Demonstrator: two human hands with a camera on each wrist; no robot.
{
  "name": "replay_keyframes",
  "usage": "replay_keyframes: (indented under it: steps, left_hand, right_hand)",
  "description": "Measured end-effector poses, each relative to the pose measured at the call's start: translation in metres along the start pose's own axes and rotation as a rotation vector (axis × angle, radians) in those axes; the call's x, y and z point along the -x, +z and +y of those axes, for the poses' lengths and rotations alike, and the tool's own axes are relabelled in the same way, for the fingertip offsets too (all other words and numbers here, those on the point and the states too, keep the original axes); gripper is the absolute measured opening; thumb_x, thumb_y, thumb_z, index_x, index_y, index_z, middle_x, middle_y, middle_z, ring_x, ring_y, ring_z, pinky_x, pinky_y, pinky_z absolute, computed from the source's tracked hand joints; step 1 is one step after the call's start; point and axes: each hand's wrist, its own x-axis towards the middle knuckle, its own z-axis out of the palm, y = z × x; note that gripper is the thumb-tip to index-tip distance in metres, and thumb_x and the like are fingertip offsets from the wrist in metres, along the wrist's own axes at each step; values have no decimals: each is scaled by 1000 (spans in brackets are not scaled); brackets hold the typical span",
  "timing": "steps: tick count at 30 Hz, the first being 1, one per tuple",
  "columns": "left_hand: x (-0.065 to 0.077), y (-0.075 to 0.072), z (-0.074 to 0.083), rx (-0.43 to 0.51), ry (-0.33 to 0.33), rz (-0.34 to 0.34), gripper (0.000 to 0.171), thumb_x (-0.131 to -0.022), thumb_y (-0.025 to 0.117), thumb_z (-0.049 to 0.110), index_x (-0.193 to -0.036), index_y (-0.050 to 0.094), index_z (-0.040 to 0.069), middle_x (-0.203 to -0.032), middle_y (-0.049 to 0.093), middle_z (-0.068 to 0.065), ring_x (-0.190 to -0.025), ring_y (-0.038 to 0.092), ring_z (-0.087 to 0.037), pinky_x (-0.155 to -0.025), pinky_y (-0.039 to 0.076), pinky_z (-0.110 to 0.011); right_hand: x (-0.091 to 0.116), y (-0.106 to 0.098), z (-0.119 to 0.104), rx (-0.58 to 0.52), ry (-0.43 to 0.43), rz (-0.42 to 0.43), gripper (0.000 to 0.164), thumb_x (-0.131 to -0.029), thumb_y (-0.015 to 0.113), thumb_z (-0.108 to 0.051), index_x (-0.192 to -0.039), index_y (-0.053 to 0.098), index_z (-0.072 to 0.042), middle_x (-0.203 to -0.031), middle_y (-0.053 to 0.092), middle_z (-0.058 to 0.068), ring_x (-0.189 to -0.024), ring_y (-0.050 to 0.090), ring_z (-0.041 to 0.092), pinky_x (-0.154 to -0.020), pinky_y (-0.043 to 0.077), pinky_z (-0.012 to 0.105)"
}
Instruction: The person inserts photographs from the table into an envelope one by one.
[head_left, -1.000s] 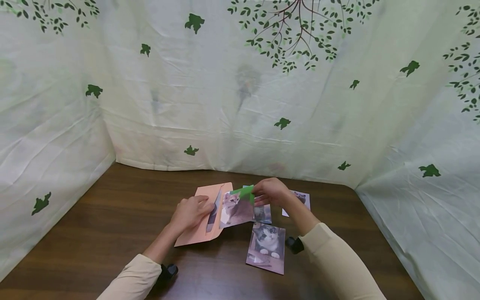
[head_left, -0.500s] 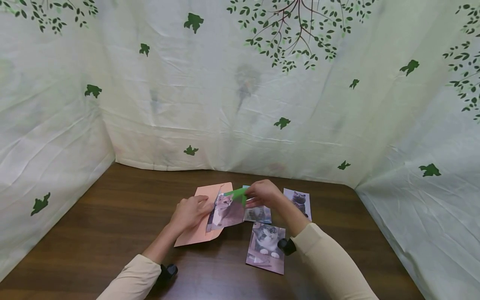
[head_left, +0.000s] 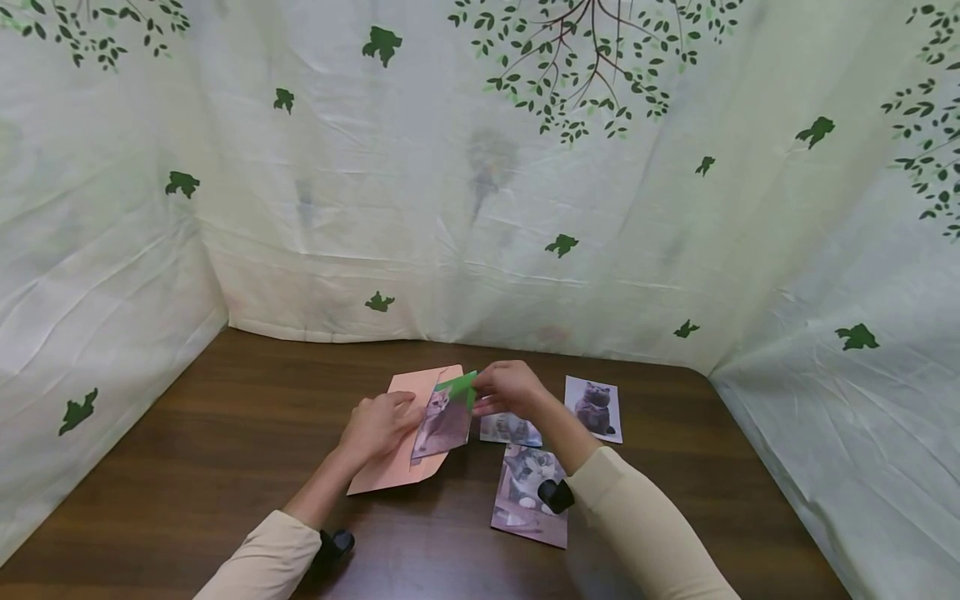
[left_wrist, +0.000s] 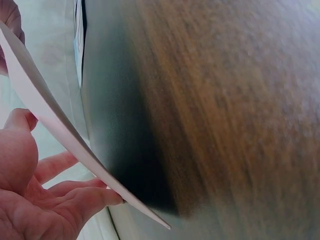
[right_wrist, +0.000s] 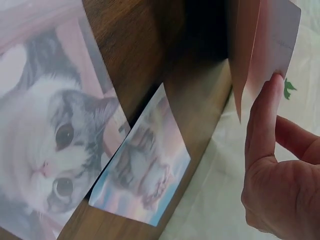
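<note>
My left hand holds the salmon-pink envelope, which tilts with its right side raised off the table. In the left wrist view the envelope shows nearly edge-on, with the fingers against its hand side. My right hand pinches the right edge of a kitten photo card with a green upper corner. The card's left part lies in the envelope's opening. From the right wrist, the card's pale back and one straight finger at its edge are visible; the thumb is mostly hidden.
A cat photo card lies in front of the right forearm, partly covered by the black wrist camera. Another pastel cat card sits beneath the right hand. Farther right lies a grey cat card. A leaf-print curtain surrounds the table.
The right hand has moved left, sliding the kitten card farther into the envelope's opening. The grey cat card at the right has come into fuller view. The left hand stays in place.
</note>
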Motion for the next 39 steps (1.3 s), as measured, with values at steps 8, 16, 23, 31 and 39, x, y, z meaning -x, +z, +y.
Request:
replay_keyframes:
  steps: [8, 16, 23, 31, 39]
  left_hand:
    - [0, 0, 0, -1, 14, 10, 48, -97, 62, 36, -132, 67, 3, -130, 68, -21, -119, 61, -51, -98, 47, -59]
    - [0, 1, 0, 5, 5, 7, 48, -97, 61, 36, -132, 67, 4, -131, 67, -21, -120, 60, -50, -98, 47, -59]
    - [0, 0, 0, 7, 4, 5, 47, -97, 61, 35, -133, 67, 5, -131, 67, -21, -121, 60, -49, -98, 47, -59]
    - [0, 1, -1, 27, 15, 17, 47, -98, 60, 36, -131, 68, 3, -125, 70, -21, -119, 62, -47, -96, 49, -56]
    - [-1, 0, 1, 25, -4, 3, 49, -99, 59, 38, -131, 68, 3, -126, 69, -21, -120, 62, -47, -96, 49, -56]
  right_hand:
    - [-4, 8, 1, 4, -18, -16, 25, -96, 55, 0, -116, 62, 14, -90, 71, 18, -66, 72, 20, -70, 62, 37]
    - [-6, 17, 2, -2, -10, -34, 26, -97, 53, 2, -115, 66, 17, -104, 72, 32, -68, 74, 23, -72, 62, 38]
    - [-10, 24, 3, -17, -5, -57, 26, -96, 54, 3, -114, 65, 19, -99, 72, 31, -67, 73, 22, -70, 62, 38]
    - [-12, 33, 7, 7, 14, -56, 26, -96, 57, 0, -115, 66, 15, -94, 73, 26, -66, 74, 21, -69, 62, 36]
    - [-16, 41, 10, -19, 24, -28, 24, -96, 56, 1, -113, 67, 15, -91, 73, 25, -68, 75, 25, -69, 62, 39]
